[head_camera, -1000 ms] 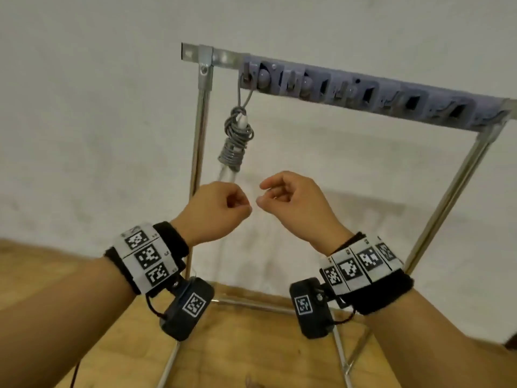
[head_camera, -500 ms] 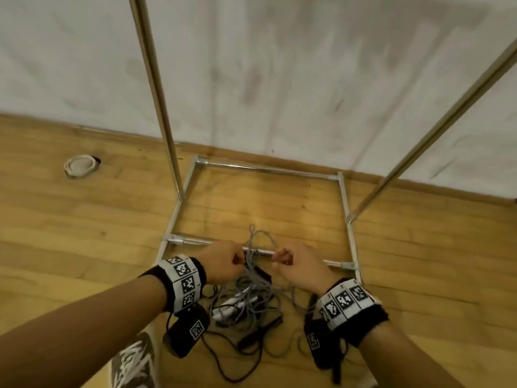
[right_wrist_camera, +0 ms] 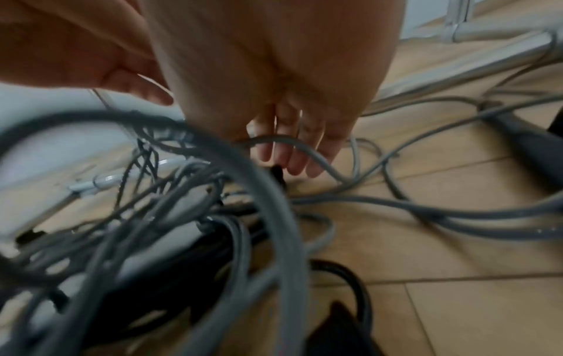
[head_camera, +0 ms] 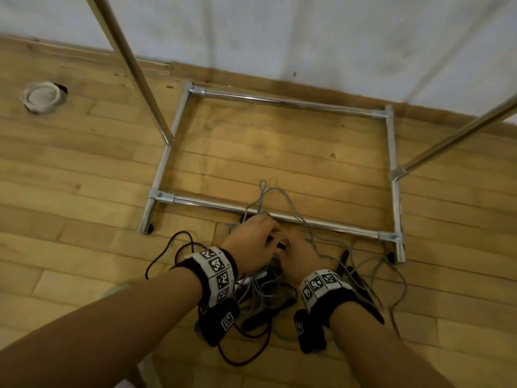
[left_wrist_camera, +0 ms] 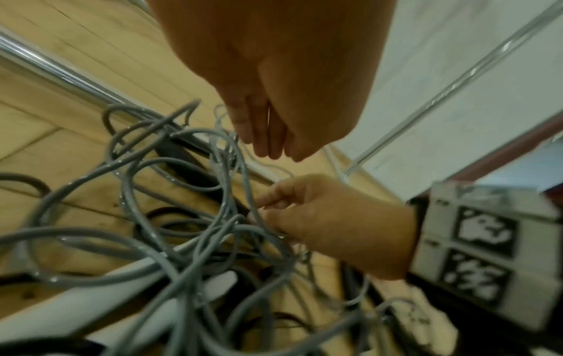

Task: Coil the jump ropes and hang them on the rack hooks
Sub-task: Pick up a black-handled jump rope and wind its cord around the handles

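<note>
**Grey ropes tangled on the floor at the rack base**

Grey ropes (head_camera: pixel 268 287) are heaped in a loose tangle on the wooden floor (head_camera: pixel 84 191), mixed with black handles (head_camera: pixel 256 320) and a dark red cord (head_camera: pixel 167 247), just in front of the front bar of the rack base (head_camera: pixel 279 217). A few grey loops are draped over that bar.

The left hand (head_camera: pixel 251 245) is held low over the heap, its fingers (left_wrist_camera: pixel 259 135) straight and together, with nothing gripped. The right hand (head_camera: pixel 299 256) is lowered beside it; from the left wrist view its thumb and forefinger appear pinched on a grey strand (left_wrist_camera: pixel 252 207), while from its own wrist view the fingers (right_wrist_camera: pixel 292 154) are seen extended behind a strand.

A roll of tape (head_camera: pixel 42 96) is lying on the floor well to the left.
</note>
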